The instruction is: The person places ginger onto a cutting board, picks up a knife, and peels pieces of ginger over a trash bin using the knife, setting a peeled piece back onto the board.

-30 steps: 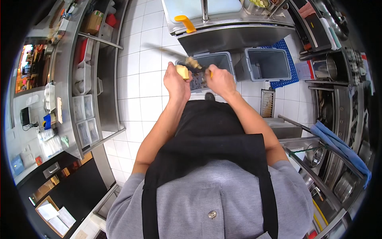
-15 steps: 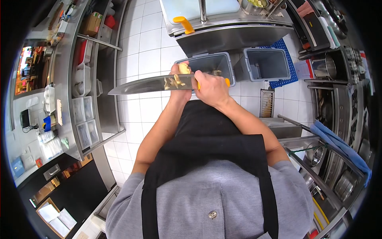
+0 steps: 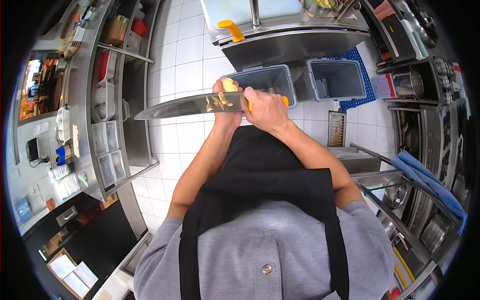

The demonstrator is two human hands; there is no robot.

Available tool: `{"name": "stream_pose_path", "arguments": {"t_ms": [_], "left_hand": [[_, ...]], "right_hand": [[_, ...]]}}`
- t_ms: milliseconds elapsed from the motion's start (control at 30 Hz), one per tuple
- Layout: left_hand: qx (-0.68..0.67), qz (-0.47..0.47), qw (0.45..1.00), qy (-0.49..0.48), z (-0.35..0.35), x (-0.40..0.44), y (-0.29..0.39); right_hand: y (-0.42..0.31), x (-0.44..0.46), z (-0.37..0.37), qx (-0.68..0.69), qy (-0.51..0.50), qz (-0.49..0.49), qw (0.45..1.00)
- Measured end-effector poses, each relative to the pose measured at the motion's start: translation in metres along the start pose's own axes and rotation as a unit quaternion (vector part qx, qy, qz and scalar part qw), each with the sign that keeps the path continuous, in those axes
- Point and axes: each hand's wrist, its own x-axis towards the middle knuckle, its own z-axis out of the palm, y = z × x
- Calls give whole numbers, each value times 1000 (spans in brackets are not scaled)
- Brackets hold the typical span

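My right hand (image 3: 267, 111) is wrapped round the yellow handle of a large kitchen knife (image 3: 175, 107), its broad blade pointing left. Thin brownish peelings (image 3: 218, 102) cling to the blade near the handle. Behind the blade, my left hand (image 3: 227, 119) grips a pale yellow, peeled-looking piece of ginger (image 3: 230, 85). The blade hides part of that hand and the lower side of the piece. Both hands are at the near edge of a grey bin (image 3: 291, 90), with some scraps inside it.
A second grey bin (image 3: 362, 82) stands to the right on a blue mat (image 3: 369, 90). Ahead is a steel counter (image 3: 295, 47) with a white cutting board (image 3: 227, 10) and another yellow handle (image 3: 231, 30) jutting over its edge. Shelving (image 3: 97, 145) runs along the left.
Both hands keep their hold on the knife and the ginger. The blade has shifted very slightly left, and the view has moved a little.
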Motion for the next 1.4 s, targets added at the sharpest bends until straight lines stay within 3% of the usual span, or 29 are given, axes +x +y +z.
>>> {"name": "stream_pose_path", "arguments": {"t_ms": [300, 333, 367, 400, 433, 467, 533, 633, 700, 733, 867, 1067, 1167, 1200, 1233, 1333, 1400], "left_hand": [[9, 9, 1000, -14, 16, -9, 5], [12, 26, 998, 50, 27, -13, 6], [15, 42, 993, 114, 33, -15, 7], [15, 43, 992, 114, 31, -16, 9], [61, 30, 995, 70, 26, -17, 13], [107, 17, 994, 25, 23, -18, 16], [118, 12, 993, 22, 25, -15, 20], [151, -6, 989, -3, 27, -13, 21], [68, 31, 985, 153, 37, -13, 10], [77, 53, 990, 105, 21, -8, 3], [92, 83, 992, -3, -16, 9, -5], [97, 105, 986, 81, 17, -5, 0], [177, 57, 976, 113, 24, -13, 14], [234, 51, 969, 54, 23, -13, 21], [234, 51, 969, 54, 25, -15, 23], [243, 34, 969, 10, 25, -18, 25], [251, 13, 967, 35, 22, -17, 23]], "right_hand": [[8, -2, 3, -1, 22, -6, 1000], [12, -1, 2, -1, 22, -7, 1000], [15, -1, 2, -2, 25, 14, 1000], [19, -1, 2, -1, 29, 35, 999], [24, -1, 3, 0, 28, 35, 999], [29, -1, 4, -5, -12, 103, 995], [29, 1, 1, 2, -60, 198, 978], [16, -1, 0, 16, -17, 135, 991], [4, 0, -4, 16, -5, 87, 996], [1, 1, -5, 16, 6, 37, 999], [1, 2, -5, -2, -4, 13, 1000], [11, 0, -1, 1, 7, 2, 1000], [28, 0, 1, -14, 5, 46, 999], [36, 0, 3, -28, -44, 137, 989], [43, -2, 5, -40, -92, 226, 969], [38, -1, 0, -3, -78, 234, 969], [22, 0, -9, -3, -68, 226, 972]]}}
